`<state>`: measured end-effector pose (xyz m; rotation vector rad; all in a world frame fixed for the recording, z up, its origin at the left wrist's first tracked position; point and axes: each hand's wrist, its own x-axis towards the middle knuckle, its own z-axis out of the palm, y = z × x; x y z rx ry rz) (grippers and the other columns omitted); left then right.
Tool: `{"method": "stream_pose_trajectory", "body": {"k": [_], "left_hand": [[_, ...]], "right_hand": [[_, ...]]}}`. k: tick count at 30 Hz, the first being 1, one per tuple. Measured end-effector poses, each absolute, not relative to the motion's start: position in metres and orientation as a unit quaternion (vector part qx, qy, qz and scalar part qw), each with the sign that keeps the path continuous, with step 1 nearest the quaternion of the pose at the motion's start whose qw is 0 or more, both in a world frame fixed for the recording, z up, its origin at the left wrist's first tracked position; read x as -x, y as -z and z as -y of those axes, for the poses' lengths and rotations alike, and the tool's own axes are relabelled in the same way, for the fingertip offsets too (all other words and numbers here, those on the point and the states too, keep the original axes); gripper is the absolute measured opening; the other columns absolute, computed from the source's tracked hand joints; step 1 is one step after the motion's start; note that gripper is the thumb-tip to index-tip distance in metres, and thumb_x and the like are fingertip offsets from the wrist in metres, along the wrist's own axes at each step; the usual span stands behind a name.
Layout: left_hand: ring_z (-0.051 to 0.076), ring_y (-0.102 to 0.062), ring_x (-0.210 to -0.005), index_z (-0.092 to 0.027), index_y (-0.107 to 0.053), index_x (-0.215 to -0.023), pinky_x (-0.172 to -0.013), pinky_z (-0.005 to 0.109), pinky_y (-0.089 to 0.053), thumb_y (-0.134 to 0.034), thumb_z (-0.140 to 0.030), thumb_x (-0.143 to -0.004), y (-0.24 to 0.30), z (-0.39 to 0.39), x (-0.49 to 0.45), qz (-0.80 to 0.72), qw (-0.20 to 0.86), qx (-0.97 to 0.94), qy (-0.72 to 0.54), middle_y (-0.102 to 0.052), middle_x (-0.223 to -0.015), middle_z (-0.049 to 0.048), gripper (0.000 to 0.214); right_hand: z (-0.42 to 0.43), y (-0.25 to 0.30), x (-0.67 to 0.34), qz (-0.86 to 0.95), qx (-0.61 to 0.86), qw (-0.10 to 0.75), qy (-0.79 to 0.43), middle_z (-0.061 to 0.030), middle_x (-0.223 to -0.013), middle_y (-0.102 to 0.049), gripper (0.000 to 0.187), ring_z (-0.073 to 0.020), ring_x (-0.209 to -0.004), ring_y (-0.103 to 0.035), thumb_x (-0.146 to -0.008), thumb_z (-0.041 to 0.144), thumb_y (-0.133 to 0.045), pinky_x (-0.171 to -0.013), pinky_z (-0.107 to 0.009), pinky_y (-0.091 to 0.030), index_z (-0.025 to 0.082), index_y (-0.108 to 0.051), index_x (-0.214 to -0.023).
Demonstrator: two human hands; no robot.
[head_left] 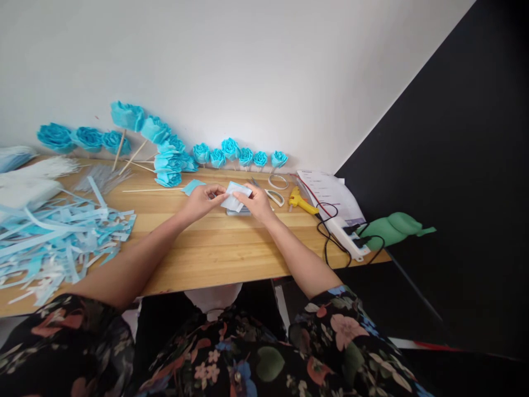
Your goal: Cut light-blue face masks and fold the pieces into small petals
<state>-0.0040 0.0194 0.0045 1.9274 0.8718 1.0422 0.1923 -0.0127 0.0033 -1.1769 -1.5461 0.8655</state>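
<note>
Between my two hands is a small white and pale-blue paper piece [236, 197], held up over the middle of the table. My left hand [202, 200] pinches its left edge between thumb and fingers. On the other side, my right hand [257, 203] grips it with the thumb laid across its face. Just beneath lies a greyish stack [238, 212], mostly covered by the paper. A blue paper piece on a thin stick [192, 187] rests behind my left hand. White-handled scissors [274, 197] lie right of my right hand, their blades partly hidden.
Blue paper flowers [230, 148] line the wall. Paper strips [61, 237] heap at the left. To the right are a tape roll [278, 182], a yellow glue gun [301, 201], printed sheets [330, 193], a power strip [346, 238] with cables and a green object [390, 229].
</note>
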Motion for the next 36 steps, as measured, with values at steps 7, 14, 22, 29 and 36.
{"method": "stream_pose_trajectory", "body": {"k": [7,14,22,29,36], "left_hand": [[0.015,-0.058,-0.065,-0.016,-0.070,-0.073,-0.062,0.027,-0.042,-0.064,-0.046,-0.079,-0.003,-0.023,0.006,-0.351,0.356,-0.761,-0.413,-0.071,-0.071,0.0035,0.031],[0.015,-0.058,-0.066,-0.017,-0.070,-0.074,-0.062,0.027,-0.042,-0.064,-0.046,-0.080,-0.003,-0.022,0.006,-0.348,0.364,-0.759,-0.413,-0.071,-0.072,0.0033,0.030],[0.016,-0.061,-0.067,-0.016,-0.071,-0.083,-0.061,0.026,-0.045,-0.066,-0.047,-0.081,-0.008,-0.017,0.004,-0.331,0.390,-0.749,-0.421,-0.073,-0.078,0.0044,0.031],[0.015,-0.060,-0.064,-0.017,-0.070,-0.072,-0.061,0.026,-0.046,-0.070,-0.044,-0.078,-0.008,-0.018,0.003,-0.326,0.391,-0.725,-0.465,-0.070,-0.071,0.0034,0.028],[0.010,-0.057,-0.050,-0.016,-0.068,-0.071,-0.047,0.025,-0.049,-0.081,-0.053,-0.066,-0.013,-0.014,0.002,-0.349,0.502,-0.606,-0.509,-0.074,-0.088,0.0057,0.039]], "right_hand": [[0.012,-0.003,-0.193,0.629,0.490,0.496,-0.342,0.0003,-0.071,-0.062,0.034,-0.0144,-0.065,-0.054,-0.075,0.052,-0.072,-0.058,-0.023,-0.044,0.019,-0.067,-0.084],[0.010,-0.001,-0.193,0.628,0.489,0.498,-0.344,0.0001,-0.071,-0.063,0.035,-0.0150,-0.065,-0.056,-0.074,0.052,-0.073,-0.059,-0.024,-0.045,0.019,-0.067,-0.083],[0.013,-0.002,-0.191,0.648,0.486,0.491,-0.320,0.0013,-0.067,-0.058,0.033,-0.0133,-0.063,-0.051,-0.076,0.051,-0.072,-0.058,-0.024,-0.041,0.019,-0.063,-0.077],[0.014,0.000,-0.189,0.658,0.493,0.474,-0.315,0.0008,-0.069,-0.061,0.034,-0.0134,-0.064,-0.053,-0.075,0.051,-0.072,-0.060,-0.025,-0.043,0.018,-0.067,-0.082],[0.008,0.000,-0.191,0.646,0.483,0.498,-0.319,-0.0002,-0.075,-0.064,0.030,-0.0130,-0.069,-0.056,-0.077,0.046,-0.068,-0.066,-0.026,-0.046,0.017,-0.068,-0.084]]}}
